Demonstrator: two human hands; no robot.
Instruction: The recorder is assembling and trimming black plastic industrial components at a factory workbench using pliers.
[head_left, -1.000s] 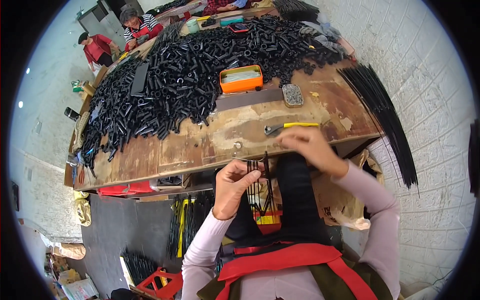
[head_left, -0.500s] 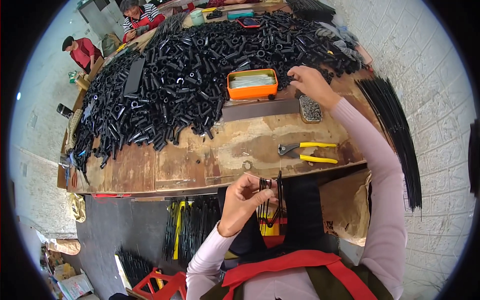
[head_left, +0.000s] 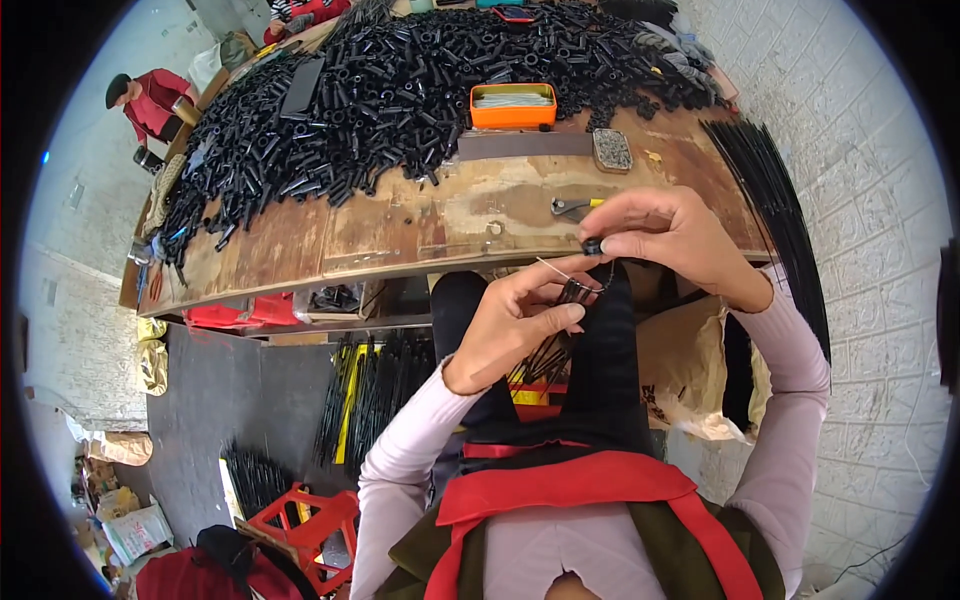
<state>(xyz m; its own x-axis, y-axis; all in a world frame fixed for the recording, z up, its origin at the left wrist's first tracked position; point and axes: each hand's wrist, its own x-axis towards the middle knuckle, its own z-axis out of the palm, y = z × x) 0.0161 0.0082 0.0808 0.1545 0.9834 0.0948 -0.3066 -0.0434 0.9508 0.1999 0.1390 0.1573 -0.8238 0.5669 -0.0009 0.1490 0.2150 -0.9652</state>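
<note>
Thin black rods (head_left: 553, 352) are gripped in the left hand (head_left: 520, 325), and a small black piece (head_left: 592, 246) is pinched by the right hand (head_left: 672, 240).
The rods are clasped between the left thumb and curled fingers, with their lower ends pointed toward seven o'clock; a thin pale needle (head_left: 556, 269) is seen crossing that hand's fingertips. The right thumb and forefinger are closed on the piece just above the rods; whether it touches them cannot be told. Farther off, on the wooden table (head_left: 400, 235), pliers (head_left: 572, 207) are partly hidden beyond the right hand at twelve o'clock. A tin of small bits (head_left: 612, 150) is set farther along that line, an orange box (head_left: 512, 117) at eleven, and a heap of black tubes (head_left: 390, 110) is spread at ten.
</note>
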